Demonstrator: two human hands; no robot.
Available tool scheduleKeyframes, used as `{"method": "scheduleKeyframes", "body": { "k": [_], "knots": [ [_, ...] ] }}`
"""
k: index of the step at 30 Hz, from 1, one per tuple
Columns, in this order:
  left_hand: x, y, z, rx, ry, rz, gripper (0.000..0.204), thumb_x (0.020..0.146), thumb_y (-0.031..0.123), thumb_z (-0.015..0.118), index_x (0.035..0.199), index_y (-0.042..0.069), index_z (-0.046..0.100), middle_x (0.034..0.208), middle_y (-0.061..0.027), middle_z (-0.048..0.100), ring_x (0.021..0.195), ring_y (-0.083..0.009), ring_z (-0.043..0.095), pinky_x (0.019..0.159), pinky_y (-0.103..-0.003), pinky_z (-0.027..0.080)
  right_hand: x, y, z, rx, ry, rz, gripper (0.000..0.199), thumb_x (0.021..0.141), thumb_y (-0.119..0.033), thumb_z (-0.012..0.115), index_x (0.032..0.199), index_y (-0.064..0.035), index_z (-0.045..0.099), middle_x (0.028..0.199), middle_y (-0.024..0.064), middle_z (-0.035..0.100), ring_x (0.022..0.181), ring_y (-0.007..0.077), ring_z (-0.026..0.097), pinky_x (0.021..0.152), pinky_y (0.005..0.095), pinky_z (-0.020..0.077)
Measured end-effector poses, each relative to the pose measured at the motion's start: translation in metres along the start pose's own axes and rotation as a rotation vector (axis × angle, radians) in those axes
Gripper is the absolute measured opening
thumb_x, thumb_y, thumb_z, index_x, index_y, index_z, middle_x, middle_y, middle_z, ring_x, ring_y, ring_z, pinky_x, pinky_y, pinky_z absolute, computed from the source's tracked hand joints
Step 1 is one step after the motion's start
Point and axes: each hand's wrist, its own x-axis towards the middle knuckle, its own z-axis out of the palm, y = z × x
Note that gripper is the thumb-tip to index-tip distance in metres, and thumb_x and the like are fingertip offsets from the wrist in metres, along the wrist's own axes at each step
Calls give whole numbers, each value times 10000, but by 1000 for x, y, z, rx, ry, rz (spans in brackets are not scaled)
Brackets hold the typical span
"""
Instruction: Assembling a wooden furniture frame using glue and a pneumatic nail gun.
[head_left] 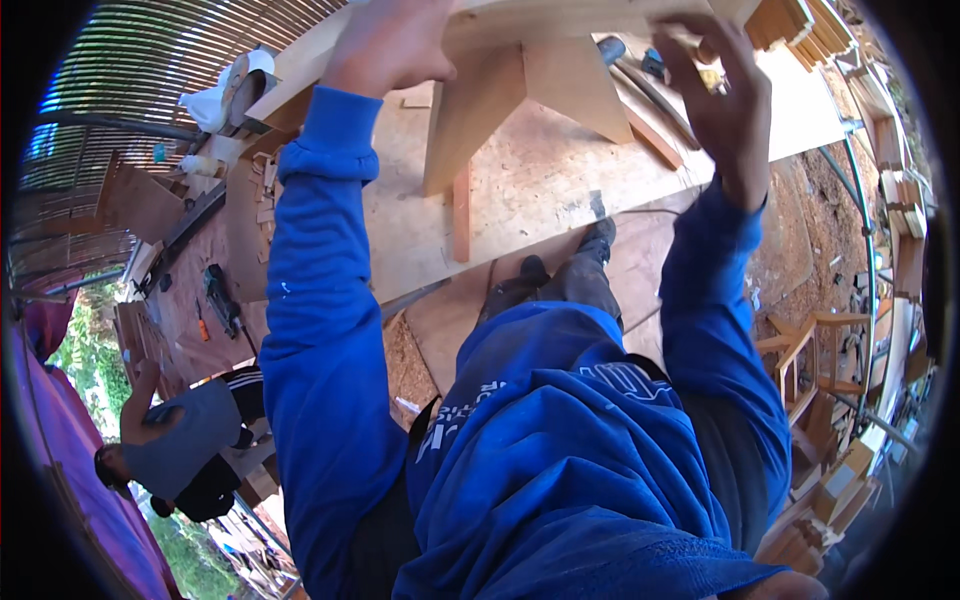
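Both hands grip a wooden frame [520, 60] held up at 12 o'clock, over the workbench [520, 190]. Left hand [385, 40] lies flat and closed over the top plank near its left end; right hand [715, 90] hooks its fingers around the right end, thumb spread below. Two angled boards hang down from the plank like legs. Solid, stiff timber, so probably fairly heavy and awkward rather than fragile; rough sawn faces should not slip, though splinters are likely. Holding wide apart at the plank's ends, as now, looks the steadiest grip. At 8 o'clock another person [175, 440] crouches by a power tool [220, 295].
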Motion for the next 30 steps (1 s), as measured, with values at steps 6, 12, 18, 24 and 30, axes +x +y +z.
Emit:
{"method": "scheduleKeyframes", "body": {
  "k": [6, 12, 18, 24, 30],
  "knots": [
    [1, 23, -15, 58, -57, -38, 700, 574, 206, 839, 1198, 9, 592, 998, -236, 684, 991, -432, 634, 878, -485, 517, 126, -22, 37, 129, -356, -51, 175, 802, -71, 713, 956, 8, 683, 980, 109, 712, 927, 305, 659, 813, 378, 521],
    [0, 2, 8, -369, 256, 330, 722, 586, 179, 822, 1243, 4, 582, 1088, -245, 669, 1027, -439, 619, 909, -471, 507, 139, 63, 112, -186, -428, -615, 150, 840, -62, 543, 742, -30, 652, 707, 172, 623, 659, 368, 592, 621, 455, 473],
    [-5, 10, -4, -23, 48, 84, 765, 580, 200, 837, 1267, -3, 568, 1152, -249, 649, 1069, -434, 606, 925, -465, 503, 143, 45, 111, -196, -620, -499, 162, 826, -54, 551, 754, -14, 689, 761, 185, 667, 696, 369, 640, 651, 454, 504],
    [8, 13, -30, -459, -28, 31, 833, 717, 311, 852, 1370, -37, 467, 1267, -263, 602, 1136, -419, 601, 965, -434, 494, 138, 30, 109, -523, -712, -630, 184, 824, -54, 554, 751, 3, 712, 796, 213, 681, 725, 389, 669, 663, 464, 525],
    [91, 23, 16, -431, 341, -455, 598, 984, 387, 557, 1351, -73, 447, 1214, -353, 598, 1163, -465, 587, 999, -477, 464, 137, 35, 103, -321, -711, -435, 200, 825, -93, 568, 831, 2, 743, 891, 231, 706, 824, 401, 688, 740, 468, 534]
  ]
}}
